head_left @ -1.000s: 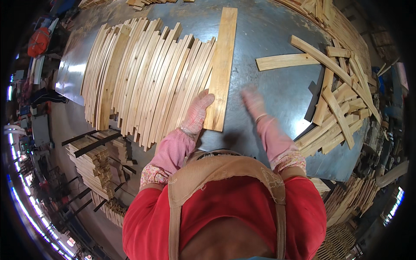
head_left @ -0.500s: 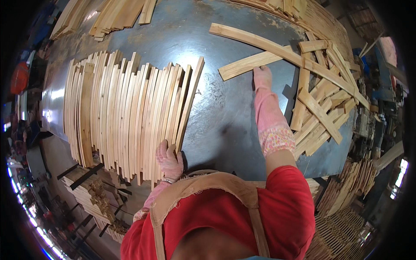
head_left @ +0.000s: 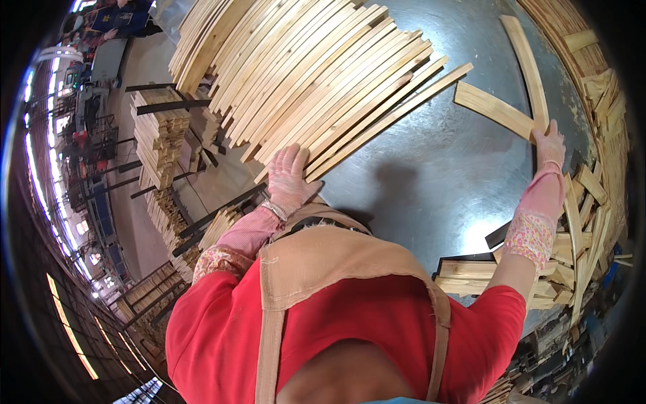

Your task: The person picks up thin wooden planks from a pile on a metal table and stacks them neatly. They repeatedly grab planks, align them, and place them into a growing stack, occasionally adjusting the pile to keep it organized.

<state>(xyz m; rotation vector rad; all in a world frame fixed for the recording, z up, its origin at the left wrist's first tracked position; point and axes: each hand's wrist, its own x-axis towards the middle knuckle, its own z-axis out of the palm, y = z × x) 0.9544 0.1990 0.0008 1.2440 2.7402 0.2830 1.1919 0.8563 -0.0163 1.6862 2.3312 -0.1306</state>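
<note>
Wooden strips point(head_left: 303, 74) stand on edge, side by side, in a broad row on the left part of the metal worktop point(head_left: 420, 215); their near ends run to the near edge and several appear to pass it. Close packing presumably lets each strip brace its neighbour, although the rightmost ones fan apart with narrow gaps. A loose pile point(head_left: 572, 244) of boards lies crosswise toward the near right corner. Bare metal separates row from pile and leaves lateral room for movement; the tighter margin is along the right edge. Two single slats lie toward that edge, a long slat point(head_left: 526, 67) and a shorter slat point(head_left: 494, 111), their near ends converging at the right hand point(head_left: 550, 145). Its fingers point away from the body at this junction; whether they pinch either piece cannot be told. The left hand point(head_left: 291, 178) rests at the near ends of the rightmost strips, fingers close together and thumb set apart, a position that likely steadies the row's unsupported end.
</note>
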